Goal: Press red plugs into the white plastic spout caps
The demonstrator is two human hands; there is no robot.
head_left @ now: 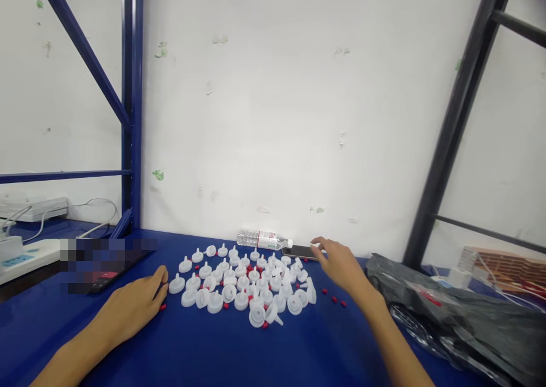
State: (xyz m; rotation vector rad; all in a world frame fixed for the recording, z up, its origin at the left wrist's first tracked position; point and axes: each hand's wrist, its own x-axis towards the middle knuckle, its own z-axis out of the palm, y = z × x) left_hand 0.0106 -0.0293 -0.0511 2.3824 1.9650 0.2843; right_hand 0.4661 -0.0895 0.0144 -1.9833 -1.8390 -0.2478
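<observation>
A spread of white plastic nozzle caps (pixel 241 300), each with a narrow spout, lies on the blue table (pixel 205 347) between my hands. Small red caps (pixel 226 306) are scattered among them. My left hand (pixel 132 304) rests on the table left of the pile, fingers loosely bent and apart, close to a single red piece (pixel 162 306). At the far right of the pile, my right hand (pixel 339 263) reaches over the right end of a dark phone (pixel 298 252). Its thumb and index finger are apart; whether the fingertips touch the phone is unclear.
Behind the pile a clear water bottle (pixel 260 239) lies against the wall. A black plastic bag (pixel 460 313) sits at the right. On the left are a dark flat device (pixel 119 267), partly blurred, and a white power strip (pixel 32 256) with cables. Metal posts (pixel 132 103) rise behind.
</observation>
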